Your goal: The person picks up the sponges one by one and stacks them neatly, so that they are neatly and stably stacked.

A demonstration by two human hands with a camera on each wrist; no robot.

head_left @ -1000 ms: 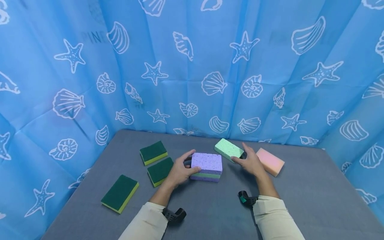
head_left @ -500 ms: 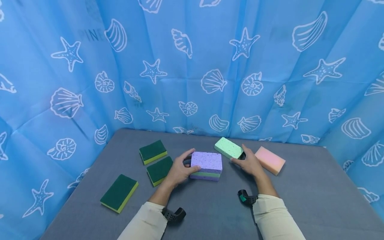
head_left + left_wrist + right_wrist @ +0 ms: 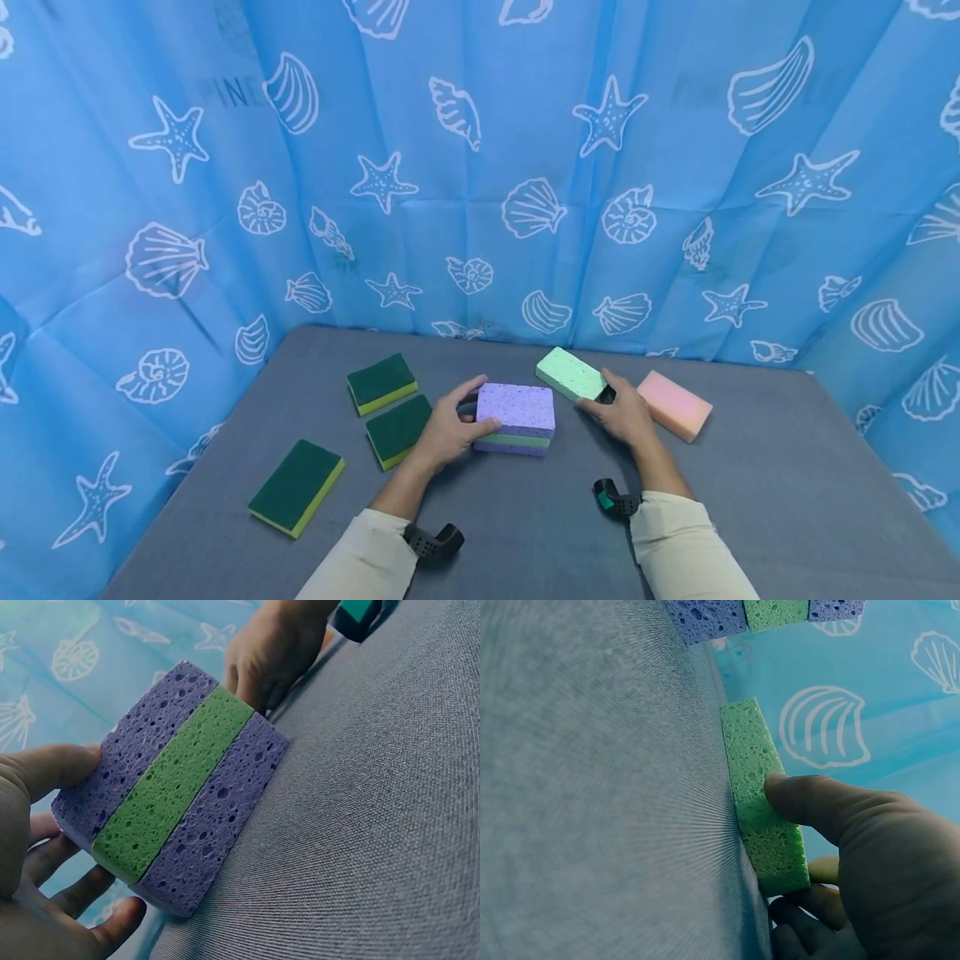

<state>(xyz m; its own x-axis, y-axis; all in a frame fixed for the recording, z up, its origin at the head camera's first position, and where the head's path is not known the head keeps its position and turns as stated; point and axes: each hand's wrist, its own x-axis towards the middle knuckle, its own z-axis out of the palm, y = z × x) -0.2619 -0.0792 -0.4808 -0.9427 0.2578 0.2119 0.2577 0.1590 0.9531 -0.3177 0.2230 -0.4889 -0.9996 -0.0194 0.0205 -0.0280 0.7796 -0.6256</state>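
Two purple sponges and a green one form a stack on the table; the top purple sponge (image 3: 516,407) lies over the green layer (image 3: 176,784), with the lower purple sponge (image 3: 217,814) beneath. My left hand (image 3: 447,429) holds the stack's left end, thumb on the top purple sponge's near side and fingers around the far side. Right of the stack, a separate light green sponge (image 3: 568,372) lies flat and angled on the table. My right hand (image 3: 628,415) grips its right end, the thumb (image 3: 802,799) pressed on its near side. Some right fingers are hidden behind it.
A pink sponge (image 3: 675,406) lies just right of my right hand. Dark green and yellow scouring sponges lie at left: one far back (image 3: 381,383), one beside my left forearm (image 3: 399,429), one nearer (image 3: 296,487). A blue shell-print curtain (image 3: 480,208) hangs behind the grey table (image 3: 540,533).
The right index finger has drawn down closer to the light green sponge's end. The stack, the light green sponge and my left hand stay in place.
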